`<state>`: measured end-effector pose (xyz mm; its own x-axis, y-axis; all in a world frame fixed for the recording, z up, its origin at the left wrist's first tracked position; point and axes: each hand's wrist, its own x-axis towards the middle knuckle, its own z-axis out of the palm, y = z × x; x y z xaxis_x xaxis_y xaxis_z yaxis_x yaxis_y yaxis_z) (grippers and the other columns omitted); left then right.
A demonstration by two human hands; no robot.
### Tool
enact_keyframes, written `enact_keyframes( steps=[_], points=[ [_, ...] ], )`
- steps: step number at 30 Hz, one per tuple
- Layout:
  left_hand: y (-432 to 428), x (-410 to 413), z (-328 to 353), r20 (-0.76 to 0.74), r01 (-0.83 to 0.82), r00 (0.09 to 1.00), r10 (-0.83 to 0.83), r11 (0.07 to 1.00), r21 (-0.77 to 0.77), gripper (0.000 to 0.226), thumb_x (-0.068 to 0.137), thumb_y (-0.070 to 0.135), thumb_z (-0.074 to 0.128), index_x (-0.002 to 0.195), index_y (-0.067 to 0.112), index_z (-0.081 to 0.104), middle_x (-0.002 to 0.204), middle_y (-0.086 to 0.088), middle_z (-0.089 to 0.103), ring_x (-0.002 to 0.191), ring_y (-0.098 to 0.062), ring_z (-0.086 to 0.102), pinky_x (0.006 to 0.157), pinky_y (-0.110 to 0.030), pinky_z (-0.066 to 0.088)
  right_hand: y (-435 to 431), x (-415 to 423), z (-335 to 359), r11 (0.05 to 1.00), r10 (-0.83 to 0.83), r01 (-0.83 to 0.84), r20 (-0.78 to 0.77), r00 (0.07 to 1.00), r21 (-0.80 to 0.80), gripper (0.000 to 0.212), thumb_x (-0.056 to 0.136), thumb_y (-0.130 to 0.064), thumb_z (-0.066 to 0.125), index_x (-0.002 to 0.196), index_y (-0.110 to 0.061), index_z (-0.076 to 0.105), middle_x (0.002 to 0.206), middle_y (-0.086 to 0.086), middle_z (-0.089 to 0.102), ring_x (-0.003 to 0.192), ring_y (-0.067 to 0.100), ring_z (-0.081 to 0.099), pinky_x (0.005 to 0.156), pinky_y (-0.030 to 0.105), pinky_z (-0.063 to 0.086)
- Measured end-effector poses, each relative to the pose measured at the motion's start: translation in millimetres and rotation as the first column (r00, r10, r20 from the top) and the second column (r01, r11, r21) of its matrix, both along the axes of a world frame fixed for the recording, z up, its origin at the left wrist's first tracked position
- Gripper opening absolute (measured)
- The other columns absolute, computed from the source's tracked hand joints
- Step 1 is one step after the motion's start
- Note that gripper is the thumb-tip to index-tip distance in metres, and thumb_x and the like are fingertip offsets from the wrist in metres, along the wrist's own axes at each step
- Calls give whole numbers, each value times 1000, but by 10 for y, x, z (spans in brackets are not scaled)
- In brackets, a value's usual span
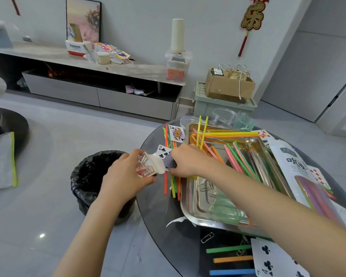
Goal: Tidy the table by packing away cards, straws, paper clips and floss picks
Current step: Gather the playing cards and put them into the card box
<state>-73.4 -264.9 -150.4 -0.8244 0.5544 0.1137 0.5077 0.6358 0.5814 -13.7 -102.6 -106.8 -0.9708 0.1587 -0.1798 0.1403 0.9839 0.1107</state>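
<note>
Left hand (126, 172) closed round card box (145, 166), held off the bench (158, 208) edge, above the bin (88, 166). Right hand (188, 160) pinching cards (165, 156) at the box's open flap, both hands nearly touching. Straws (234, 156) strewn in and beside the tray (190, 208), right of the hands. Paper clip (207, 237) near the bench's front, below the right forearm. Queen card (176, 133) just beyond the right hand.

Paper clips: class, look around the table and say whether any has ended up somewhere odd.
Yes. One paper clip lies on the floor beside the table, near the bin, apart from the rest.
</note>
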Motion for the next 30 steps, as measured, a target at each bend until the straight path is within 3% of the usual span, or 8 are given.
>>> enact_keyframes(
  steps=[4,8,10,12,15,20,25,30],
  points=[
    [-100,-71,30,1,-32,999,32,999,8,69,67,47,77,126,33,45,101,7,51,98,-20,53,81,-35,46,71,23,80,992,-25,11,-107,994,-126,34,88,-14,50,57,-11,38,55,3,38,53,20,43,52,30,39],
    [-218,-142,23,9,-79,997,79,997,11,70,67,46,78,126,30,45,102,3,53,95,-21,52,81,-37,47,19,28,397,985,42,27,-386,921,173,7,87,-5,45,85,-8,51,71,5,43,68,25,43,51,29,29],
    [-252,-167,11,29,-98,995,98,995,-1,70,67,45,78,126,29,45,102,2,53,94,-22,53,83,-40,48,46,-60,551,991,0,65,-490,872,115,9,87,-4,46,94,-6,52,77,8,48,71,27,44,55,32,33],
    [-269,-181,-5,55,-113,992,114,993,-11,69,66,44,78,126,28,47,103,1,54,95,-24,53,84,-40,48,134,-215,625,987,-141,92,-425,894,-133,16,87,-4,47,97,-2,59,90,11,61,81,29,53,63,36,45],
    [-277,-180,-31,75,-122,989,125,992,-46,69,67,44,78,126,28,47,106,0,56,97,-24,53,83,-37,46,237,-386,497,898,-216,162,-89,972,-410,25,88,-4,48,104,-7,67,101,8,65,87,21,57,59,25,46],
    [-251,-188,-37,55,-107,992,114,987,-117,69,68,45,76,128,30,44,108,0,55,98,-23,54,81,-35,46,264,-533,145,886,-216,178,-43,975,-428,27,91,-9,49,111,-12,66,106,3,64,92,17,56,55,17,38],
    [-226,-222,-78,67,-87,993,98,985,-147,71,67,46,75,129,31,43,109,0,55,102,-24,54,86,-39,47,210,-617,-27,899,-161,96,-119,980,-427,24,90,-18,57,111,-8,65,112,6,65,105,20,59,84,28,48],
    [-222,-267,-126,70,-67,994,79,984,-168,73,66,49,75,129,32,43,111,1,56,103,-23,53,86,-39,48,164,-629,-68,954,-36,46,37,999,-296,72,75,-55,71,129,-13,50,124,1,56,115,19,49,101,38,39]
  ],
)
